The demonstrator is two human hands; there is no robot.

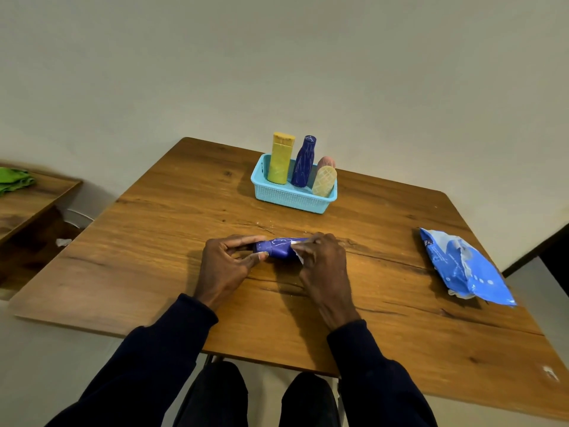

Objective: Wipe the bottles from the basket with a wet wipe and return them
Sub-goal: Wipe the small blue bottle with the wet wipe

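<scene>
We see the blue bottle (278, 249) lying sideways between our hands, near the surface (154, 241) | left hand (228, 263) pinches its cap end | right hand (323, 266) curls round the other end, wet wipe (298, 257) under its fingers | basket (292, 200) beyond holds four bottles | wipe pack (465, 266) well right

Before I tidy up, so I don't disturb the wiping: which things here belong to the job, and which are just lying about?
Job: blue bottle in left hand and right hand, wet wipe, basket, four bottles in it, wipes pack.
Lying about: green cloth, white scrap.
</scene>
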